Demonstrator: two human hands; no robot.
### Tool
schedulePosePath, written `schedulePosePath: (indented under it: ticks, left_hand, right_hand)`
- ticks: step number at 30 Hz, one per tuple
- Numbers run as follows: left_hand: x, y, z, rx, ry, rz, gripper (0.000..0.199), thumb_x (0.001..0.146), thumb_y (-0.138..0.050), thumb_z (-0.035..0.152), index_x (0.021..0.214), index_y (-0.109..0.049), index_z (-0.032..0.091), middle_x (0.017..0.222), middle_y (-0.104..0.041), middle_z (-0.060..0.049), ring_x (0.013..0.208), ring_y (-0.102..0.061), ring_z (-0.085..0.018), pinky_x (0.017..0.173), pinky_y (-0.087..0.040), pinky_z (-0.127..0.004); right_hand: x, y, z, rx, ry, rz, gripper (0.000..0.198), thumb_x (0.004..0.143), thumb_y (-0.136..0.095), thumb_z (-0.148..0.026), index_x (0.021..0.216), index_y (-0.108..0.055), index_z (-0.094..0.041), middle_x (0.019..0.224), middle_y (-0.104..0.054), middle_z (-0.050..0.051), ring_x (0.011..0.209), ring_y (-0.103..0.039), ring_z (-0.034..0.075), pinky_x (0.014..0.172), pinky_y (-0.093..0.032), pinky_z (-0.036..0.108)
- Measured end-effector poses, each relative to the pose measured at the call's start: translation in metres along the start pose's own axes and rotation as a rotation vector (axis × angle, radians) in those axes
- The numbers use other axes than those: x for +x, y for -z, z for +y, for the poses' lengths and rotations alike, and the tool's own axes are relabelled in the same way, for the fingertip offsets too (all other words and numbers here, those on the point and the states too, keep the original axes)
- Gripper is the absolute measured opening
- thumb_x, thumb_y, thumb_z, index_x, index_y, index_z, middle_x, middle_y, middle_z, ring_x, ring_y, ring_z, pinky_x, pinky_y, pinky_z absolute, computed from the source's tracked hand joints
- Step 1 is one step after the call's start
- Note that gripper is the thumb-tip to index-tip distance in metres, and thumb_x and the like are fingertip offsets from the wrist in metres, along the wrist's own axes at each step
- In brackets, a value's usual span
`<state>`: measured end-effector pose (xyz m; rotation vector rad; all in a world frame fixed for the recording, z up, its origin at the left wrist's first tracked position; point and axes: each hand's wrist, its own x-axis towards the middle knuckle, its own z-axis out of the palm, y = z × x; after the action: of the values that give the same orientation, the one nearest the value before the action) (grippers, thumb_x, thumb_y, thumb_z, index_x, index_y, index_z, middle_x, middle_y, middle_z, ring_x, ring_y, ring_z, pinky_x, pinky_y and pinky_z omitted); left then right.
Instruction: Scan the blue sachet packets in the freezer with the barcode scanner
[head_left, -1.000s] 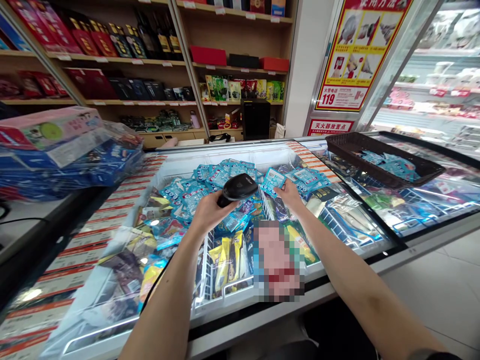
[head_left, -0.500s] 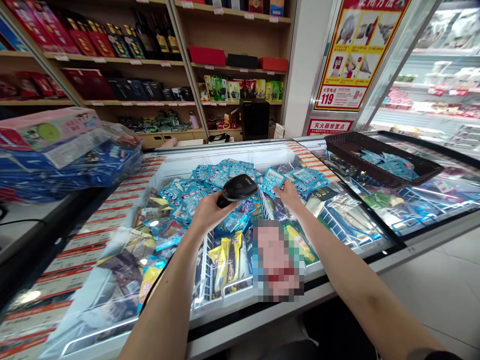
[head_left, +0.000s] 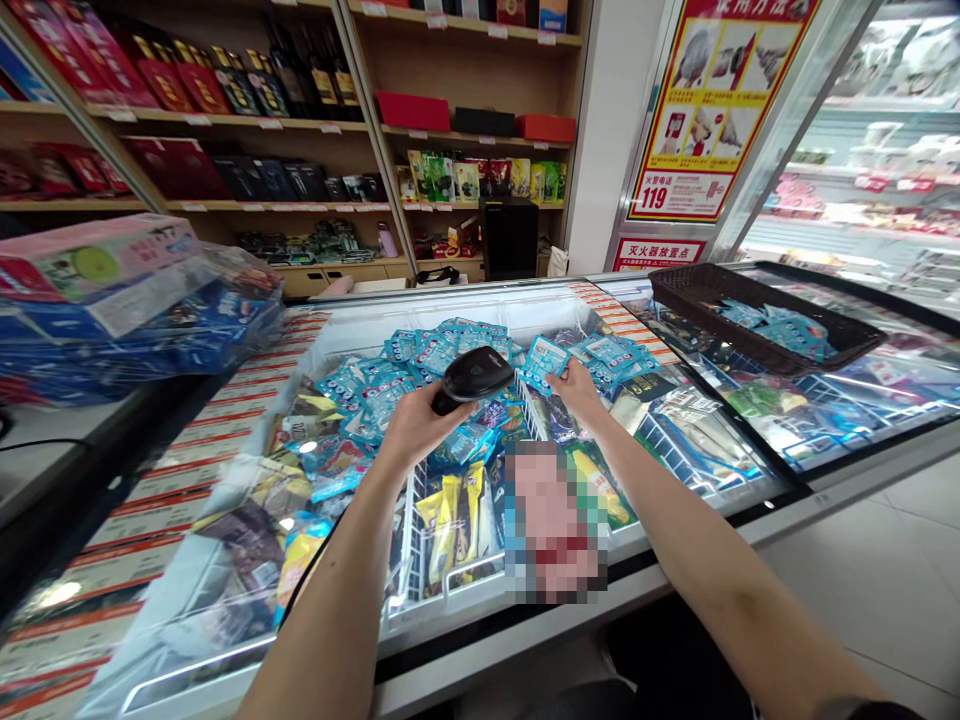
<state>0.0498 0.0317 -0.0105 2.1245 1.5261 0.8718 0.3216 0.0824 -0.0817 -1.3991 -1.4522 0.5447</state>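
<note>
My left hand point(head_left: 420, 428) is closed around the handle of a black barcode scanner point(head_left: 477, 374), whose head points right. Just beyond the scanner's head, my right hand point(head_left: 577, 392) pinches a small blue packet point(head_left: 545, 362) by its lower right edge, its pale printed side facing up. Both are above the glass top of a chest freezer. To the left lies a heap of similar blue packets point(head_left: 375, 388), partly hidden by the scanner and my left hand. A smaller pile of blue packets point(head_left: 616, 356) lies right of my right hand.
A dark brown basket point(head_left: 847, 345) with several blue packets stands on the freezer at the right. Plastic-wrapped boxes point(head_left: 142, 320) stand at the left. Yellow ice cream wrappers point(head_left: 446, 530) show inside the freezer. Shelves point(head_left: 465, 135) line the back wall. A pixelated patch covers the near middle.
</note>
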Motion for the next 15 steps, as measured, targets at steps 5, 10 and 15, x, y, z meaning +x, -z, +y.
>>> schedulePosePath:
  ticks: [5,10,15]
  left_hand:
    - [0.001,-0.002,-0.005,-0.003,0.011,0.013,0.048,0.071,-0.062,0.061,0.088,-0.068,0.016,0.061,-0.064,-0.004,0.057,-0.058,-0.018,0.05,-0.037,-0.025]
    - [0.0,-0.001,-0.003,-0.006,0.008,0.016,0.05,0.072,-0.061,0.061,0.092,-0.069,0.016,0.063,-0.065,-0.004,0.059,-0.059,-0.019,0.052,-0.038,-0.025]
    - [0.0,-0.002,-0.003,-0.011,0.014,0.01,0.05,0.072,-0.061,0.061,0.093,-0.068,0.016,0.064,-0.066,-0.004,0.059,-0.06,-0.019,0.052,-0.038,-0.025]
  right_hand:
    - [-0.004,0.015,-0.017,-0.314,-0.065,0.05,0.023,0.079,-0.048,-0.029,0.098,-0.055,-0.017,0.08,-0.061,0.006,0.074,-0.058,0.023,0.071,-0.046,0.036]
    - [-0.008,0.039,-0.029,-0.633,-0.148,0.07,0.049,0.087,-0.041,-0.03,0.13,-0.044,-0.008,0.096,-0.067,0.016,0.093,-0.062,0.03,0.078,-0.045,0.038]
    - [-0.008,0.059,-0.031,-0.877,-0.168,-0.026,0.039,0.085,-0.046,-0.027,0.116,-0.059,-0.007,0.099,-0.067,0.02,0.1,-0.061,0.033,0.085,-0.044,0.04]
